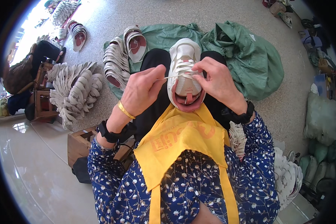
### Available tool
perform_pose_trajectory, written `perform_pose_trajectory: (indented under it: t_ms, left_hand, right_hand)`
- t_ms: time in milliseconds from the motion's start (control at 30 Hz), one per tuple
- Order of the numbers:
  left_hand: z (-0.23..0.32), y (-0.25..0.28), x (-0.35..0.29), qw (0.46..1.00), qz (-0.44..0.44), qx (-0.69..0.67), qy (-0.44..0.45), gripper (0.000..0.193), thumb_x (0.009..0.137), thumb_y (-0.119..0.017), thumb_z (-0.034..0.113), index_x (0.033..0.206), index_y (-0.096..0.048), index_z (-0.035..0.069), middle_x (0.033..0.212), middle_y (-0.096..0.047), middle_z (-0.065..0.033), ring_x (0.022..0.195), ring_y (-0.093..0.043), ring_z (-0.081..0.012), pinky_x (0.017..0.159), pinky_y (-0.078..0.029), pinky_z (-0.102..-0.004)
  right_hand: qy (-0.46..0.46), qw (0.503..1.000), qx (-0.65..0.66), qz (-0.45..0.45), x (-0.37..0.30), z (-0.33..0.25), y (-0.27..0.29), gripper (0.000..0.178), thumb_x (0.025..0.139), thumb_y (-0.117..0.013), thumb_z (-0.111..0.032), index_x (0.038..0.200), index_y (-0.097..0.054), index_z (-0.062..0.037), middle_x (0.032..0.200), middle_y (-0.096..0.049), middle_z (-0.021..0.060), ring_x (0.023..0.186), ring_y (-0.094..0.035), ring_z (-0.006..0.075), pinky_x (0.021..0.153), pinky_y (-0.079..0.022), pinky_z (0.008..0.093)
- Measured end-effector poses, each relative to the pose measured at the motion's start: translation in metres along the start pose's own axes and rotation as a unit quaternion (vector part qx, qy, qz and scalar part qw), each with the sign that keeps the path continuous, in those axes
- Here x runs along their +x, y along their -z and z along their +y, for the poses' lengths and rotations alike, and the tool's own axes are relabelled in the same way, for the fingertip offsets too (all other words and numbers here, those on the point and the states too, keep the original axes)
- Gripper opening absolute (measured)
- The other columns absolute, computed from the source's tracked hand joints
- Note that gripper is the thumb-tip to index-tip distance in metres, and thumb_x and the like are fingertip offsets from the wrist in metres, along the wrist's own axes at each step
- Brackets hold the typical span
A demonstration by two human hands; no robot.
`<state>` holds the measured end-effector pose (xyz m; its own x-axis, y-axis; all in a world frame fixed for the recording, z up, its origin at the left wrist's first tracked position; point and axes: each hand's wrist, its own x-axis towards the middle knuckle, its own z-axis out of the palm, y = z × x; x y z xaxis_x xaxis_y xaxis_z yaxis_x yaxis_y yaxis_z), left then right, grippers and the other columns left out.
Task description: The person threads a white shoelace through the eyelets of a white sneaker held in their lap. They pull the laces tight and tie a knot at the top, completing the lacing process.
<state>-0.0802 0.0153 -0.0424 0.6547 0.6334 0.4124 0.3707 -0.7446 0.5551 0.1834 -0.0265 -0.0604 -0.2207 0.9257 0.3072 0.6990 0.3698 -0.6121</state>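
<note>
Beside green sacks [250,56], both hands [142,89] [218,82] lace a white shoe [184,67].

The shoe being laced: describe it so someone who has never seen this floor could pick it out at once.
Start at the green sheet spread on the speckled floor, then come down to the dark-trousered lap over it. The white shoe stands there toe away, pink inside, between the left hand and right hand. Unlike the fanned rows of shoes nearby, it alone has a lace pulled taut across it.
</note>
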Motion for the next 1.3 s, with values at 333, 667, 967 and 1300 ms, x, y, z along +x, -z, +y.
perform_pose_trajectory:
  t_ms: [333,667,967,1300]
  left_hand:
    - [-0.007,-0.004,0.003,0.869,-0.073,-0.313,0.375,0.018,0.1,-0.065,0.008,0.109,-0.05,0.006,0.083,-0.066,-0.0061,0.072,-0.065,-0.0139,0.063,-0.05,-0.0278]
    - [-0.044,0.001,0.02,0.907,-0.03,-0.377,0.187,0.012,0.1,-0.068,0.008,0.097,-0.057,0.006,0.088,-0.063,0.0017,0.08,-0.057,-0.0043,0.071,-0.046,-0.0204]
    - [-0.056,0.037,0.085,0.99,-0.076,-0.117,0.035,0.01,0.09,-0.067,-0.002,0.088,-0.057,0.0,0.088,-0.067,-0.0035,0.081,-0.062,-0.0063,0.073,-0.053,-0.0242]
    - [-0.034,-0.019,0.067,0.981,-0.078,-0.174,0.018,0.01,0.092,-0.067,0.005,0.1,-0.063,0.001,0.093,-0.072,-0.0098,0.093,-0.072,-0.0226,0.085,-0.054,-0.035]
  right_hand:
    - [-0.017,1.0,0.001,-0.008,-0.002,-0.006,-0.007,0.011,0.086,-0.071,-0.007,0.093,-0.063,-0.0029,0.092,-0.062,0.0137,0.083,-0.067,0.0361,0.069,-0.053,0.0455]
    - [-0.037,0.999,-0.012,-0.018,-0.005,-0.011,-0.006,0.012,0.086,-0.072,-0.006,0.091,-0.062,-0.0006,0.089,-0.06,0.0148,0.079,-0.064,0.0352,0.067,-0.051,0.0441]
    - [-0.12,0.988,0.095,-0.016,-0.015,-0.019,0.002,0.01,0.091,-0.073,-0.006,0.093,-0.068,0.0022,0.072,-0.069,0.0064,0.057,-0.058,0.0094,0.054,-0.047,0.0279]
    - [-0.225,0.949,0.214,-0.063,-0.029,-0.024,0.029,0.01,0.093,-0.072,-0.009,0.092,-0.072,0.001,0.071,-0.067,-0.0025,0.06,-0.052,0.0,0.054,-0.043,0.0213]
